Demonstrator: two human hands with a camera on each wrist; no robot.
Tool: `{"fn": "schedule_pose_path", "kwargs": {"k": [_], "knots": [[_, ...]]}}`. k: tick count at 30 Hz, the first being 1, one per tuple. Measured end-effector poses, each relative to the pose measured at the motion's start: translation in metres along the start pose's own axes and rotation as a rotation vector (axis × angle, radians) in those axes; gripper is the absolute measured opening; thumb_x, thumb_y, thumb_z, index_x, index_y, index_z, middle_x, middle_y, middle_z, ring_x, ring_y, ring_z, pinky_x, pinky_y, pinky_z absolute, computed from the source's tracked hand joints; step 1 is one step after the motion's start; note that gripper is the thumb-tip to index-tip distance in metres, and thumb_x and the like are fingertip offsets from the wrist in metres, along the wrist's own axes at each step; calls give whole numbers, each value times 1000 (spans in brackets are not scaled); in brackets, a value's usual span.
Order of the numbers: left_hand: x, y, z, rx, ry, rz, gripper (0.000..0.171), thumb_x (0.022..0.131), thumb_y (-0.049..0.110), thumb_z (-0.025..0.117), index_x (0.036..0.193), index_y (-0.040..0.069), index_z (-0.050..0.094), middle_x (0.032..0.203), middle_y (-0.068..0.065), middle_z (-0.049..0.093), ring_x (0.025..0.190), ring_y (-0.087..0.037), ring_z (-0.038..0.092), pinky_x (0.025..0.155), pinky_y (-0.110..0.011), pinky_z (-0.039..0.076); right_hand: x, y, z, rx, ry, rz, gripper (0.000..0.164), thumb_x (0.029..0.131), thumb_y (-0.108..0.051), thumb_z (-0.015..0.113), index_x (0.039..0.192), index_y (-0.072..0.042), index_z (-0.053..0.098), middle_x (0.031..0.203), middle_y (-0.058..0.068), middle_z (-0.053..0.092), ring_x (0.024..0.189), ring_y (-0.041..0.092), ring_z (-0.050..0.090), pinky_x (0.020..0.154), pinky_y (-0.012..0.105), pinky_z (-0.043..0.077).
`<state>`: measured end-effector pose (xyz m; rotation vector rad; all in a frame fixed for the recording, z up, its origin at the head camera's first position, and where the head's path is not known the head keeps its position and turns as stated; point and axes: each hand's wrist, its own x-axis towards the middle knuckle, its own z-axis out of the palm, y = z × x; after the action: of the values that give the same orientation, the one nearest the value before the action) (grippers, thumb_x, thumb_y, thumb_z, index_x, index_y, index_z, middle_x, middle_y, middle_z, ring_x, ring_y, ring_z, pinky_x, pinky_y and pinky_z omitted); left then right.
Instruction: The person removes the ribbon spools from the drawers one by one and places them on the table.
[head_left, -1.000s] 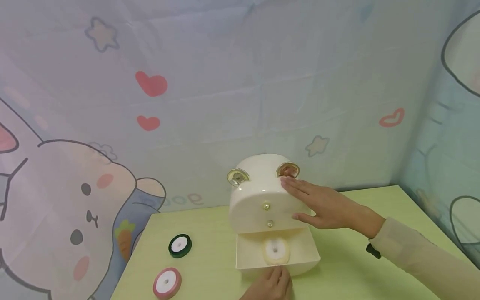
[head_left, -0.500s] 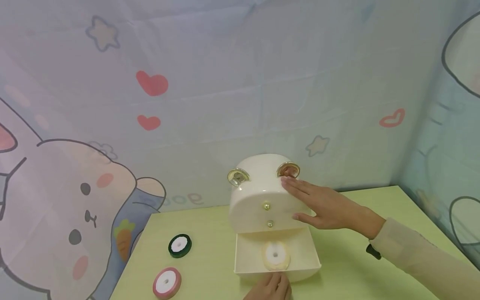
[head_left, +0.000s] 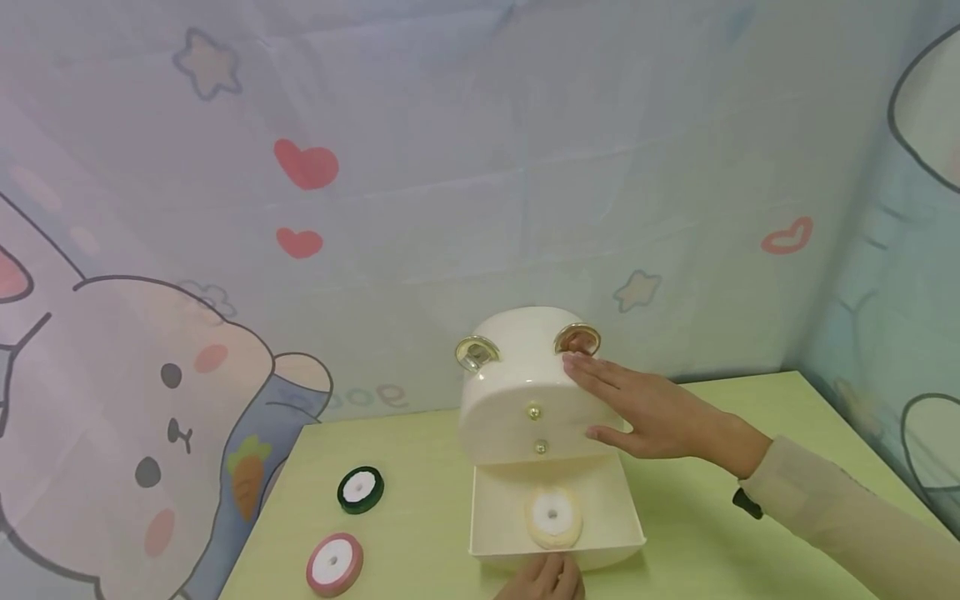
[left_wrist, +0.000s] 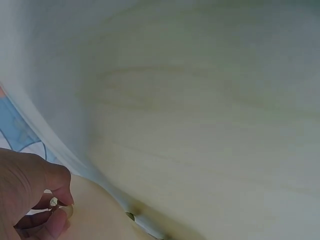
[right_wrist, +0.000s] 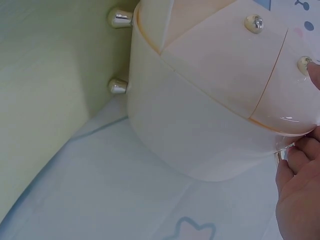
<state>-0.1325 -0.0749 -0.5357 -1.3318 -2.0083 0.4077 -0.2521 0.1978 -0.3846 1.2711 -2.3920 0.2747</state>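
A cream, round-topped drawer box (head_left: 517,358) with two gold ears stands on the table, its lowest drawer (head_left: 495,508) pulled out. Inside the drawer lies a spool of pale yellow ribbon (head_left: 553,517). My left hand (head_left: 543,581) is at the drawer's front; in the left wrist view its thumb and fingers pinch a small gold knob (left_wrist: 53,202). Against the box's upper right side rests my right hand (head_left: 652,412), fingers straight beside the right ear (head_left: 577,339). In the right wrist view, the right thumb lies by an upper drawer knob (right_wrist: 304,65).
Left of the box, a spool of dark green ribbon (head_left: 360,489) and a spool of pink ribbon (head_left: 334,565) lie on the light green table (head_left: 420,467). A printed cloth backdrop (head_left: 420,167) hangs close behind the box.
The lowest drawer has slid a little further out toward me, with my left hand and the yellow spool moving along. The right hand stays in place on the box.
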Motion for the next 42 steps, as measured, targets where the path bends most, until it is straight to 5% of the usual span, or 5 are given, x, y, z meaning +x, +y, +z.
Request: {"fn": "schedule_pose_path", "kwargs": {"k": [16,26,35,38,42], "knots": [[-2,5,2,12,11,-45,38,111,30,34,87,23,63,91,6,63,82,-5,60,79,-18,54,1,-1,0,5,1,10,83,100,-38,70,165,-6,30,171,12,36,152,31,46,111,45,52],[-2,6,0,-38,-7,-74,31,109,38,45,88,25,63,92,7,64,82,-4,60,79,-17,53,0,0,1,9,22,-6,83,99,-37,72,164,-4,32,170,13,37,148,31,49,107,45,55],[4,1,-12,-9,-26,-128,25,91,49,67,88,24,66,86,11,55,72,-1,50,54,-14,35,0,0,2,16,27,-6,83,99,-36,72,164,-4,31,170,12,37,151,30,47,109,45,53],[8,-7,-24,-4,25,-121,28,92,51,65,87,24,67,80,12,52,65,1,46,48,-13,26,0,0,2,19,21,-2,83,99,-36,72,164,-4,31,171,12,36,151,30,46,109,45,53],[15,-23,-36,13,168,-141,51,110,49,38,76,22,66,69,12,44,56,0,29,47,-14,14,-1,0,2,20,17,3,84,99,-36,72,165,-5,30,171,12,35,151,30,46,108,44,54]]}}
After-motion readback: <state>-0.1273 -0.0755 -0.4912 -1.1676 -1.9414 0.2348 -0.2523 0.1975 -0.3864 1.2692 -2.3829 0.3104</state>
